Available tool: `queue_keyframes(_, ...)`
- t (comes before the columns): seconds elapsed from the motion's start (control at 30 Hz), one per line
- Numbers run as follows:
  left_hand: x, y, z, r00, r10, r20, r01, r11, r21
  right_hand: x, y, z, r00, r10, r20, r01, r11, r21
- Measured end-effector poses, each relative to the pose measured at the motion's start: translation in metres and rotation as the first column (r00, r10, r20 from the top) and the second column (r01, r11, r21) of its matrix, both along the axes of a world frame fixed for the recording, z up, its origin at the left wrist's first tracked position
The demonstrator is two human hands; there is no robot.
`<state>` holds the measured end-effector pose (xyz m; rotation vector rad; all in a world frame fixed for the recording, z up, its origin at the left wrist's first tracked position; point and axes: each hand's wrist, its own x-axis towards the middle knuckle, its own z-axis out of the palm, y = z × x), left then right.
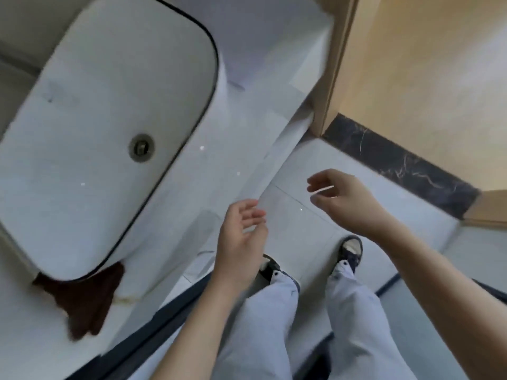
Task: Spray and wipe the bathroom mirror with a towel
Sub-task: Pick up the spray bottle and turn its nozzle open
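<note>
A white sink basin [109, 127] with a dark rim line fills the countertop [247, 111], up and to the left of both hands; no brand or writing can be read anywhere. The left hand [241, 242] hangs loosely open over the counter's edge, fingers relaxed, holding nothing. The right hand [345, 198] is likewise open and empty above the floor tiles [307, 165]. A dark brown towel [85, 300] lies crumpled on the counter, left of the left hand, tucked against the basin's corner.
</note>
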<state>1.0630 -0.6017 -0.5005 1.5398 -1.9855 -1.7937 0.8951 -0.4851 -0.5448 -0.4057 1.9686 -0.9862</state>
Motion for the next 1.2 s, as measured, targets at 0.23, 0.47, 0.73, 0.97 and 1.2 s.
queue_keyframes(0.23, -0.009, -0.006, -0.17, 0.992, -0.101, 0.075, 0.099, 0.994, 0.037, 0.004, -0.007, -0.16, 0.992, -0.124, 0.039, 0.127, 0.988, -0.083)
queue_keyframes(0.47, -0.023, -0.051, -0.324, 0.998, -0.051, 0.035, 0.055, 0.989, -0.136, 0.003, -0.078, -0.308, 0.99, -0.139, 0.011, 0.137, 0.957, -0.257)
queue_keyframes(0.73, -0.046, -0.108, -0.409, 0.998, -0.003, -0.065, -0.017, 0.952, -0.306, -0.045, -0.142, -0.375, 0.974, -0.009, -0.226, -0.068, 0.941, -0.331)
queue_keyframes(0.97, -0.128, -0.175, -0.407, 0.836, 0.246, -0.491, -0.377, 0.907, -0.188, -0.093, -0.205, -0.384, 0.955, 0.06, -0.289, -0.196, 0.861, -0.47)
queue_keyframes(1.2, -0.154, -0.193, -0.407, 0.764, 0.186, -0.618, -0.316, 0.943, -0.108, -0.106, -0.242, -0.37, 0.91, 0.333, -0.246, -0.414, 0.765, -0.493)
